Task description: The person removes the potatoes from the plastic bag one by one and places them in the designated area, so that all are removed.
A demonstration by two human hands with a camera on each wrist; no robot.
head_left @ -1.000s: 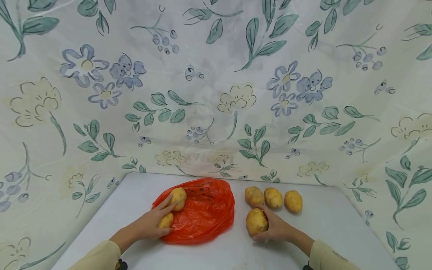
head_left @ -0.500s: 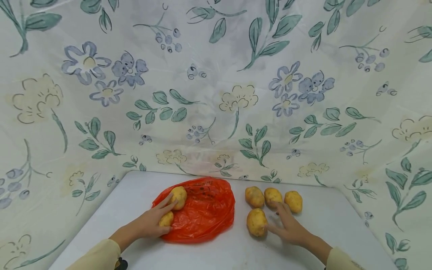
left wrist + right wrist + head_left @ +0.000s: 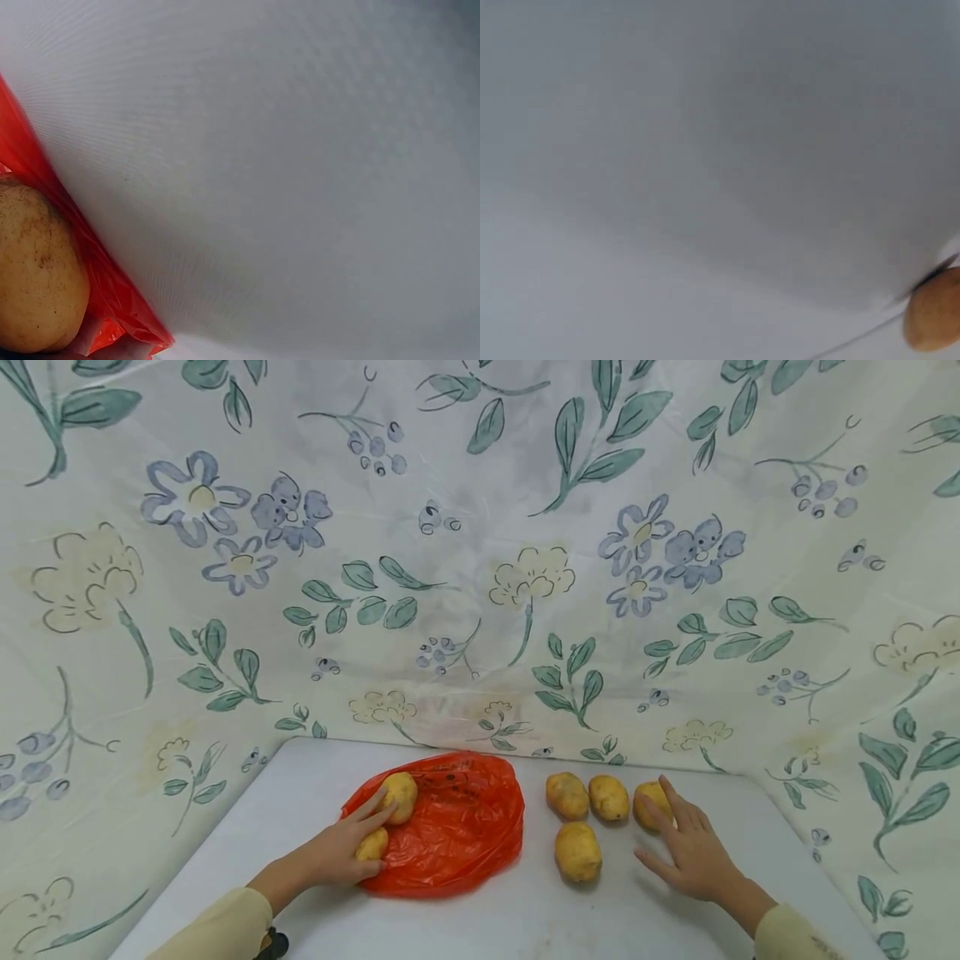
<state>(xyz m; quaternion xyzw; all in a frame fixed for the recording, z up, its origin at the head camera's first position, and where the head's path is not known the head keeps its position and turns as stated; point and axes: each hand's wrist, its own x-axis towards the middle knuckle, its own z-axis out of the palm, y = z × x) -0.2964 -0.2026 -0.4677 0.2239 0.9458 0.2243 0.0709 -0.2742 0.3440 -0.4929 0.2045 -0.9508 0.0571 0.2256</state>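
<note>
Lying on the white table (image 3: 450, 931), the red bag (image 3: 465, 839) bears two potatoes (image 3: 401, 798) at its left side; the left hand (image 3: 337, 853) rests over them, fingers apart. Rightward are four other potatoes (image 3: 578, 853); the right hand (image 3: 697, 856), fingers spread, partly covers the rightmost potato (image 3: 648, 792).

Bag (image 3: 467, 837) glossy, wrinkled plastic; potatoes (image 3: 578, 852) matt; tabletop (image 3: 465, 931) probably smooth
</note>
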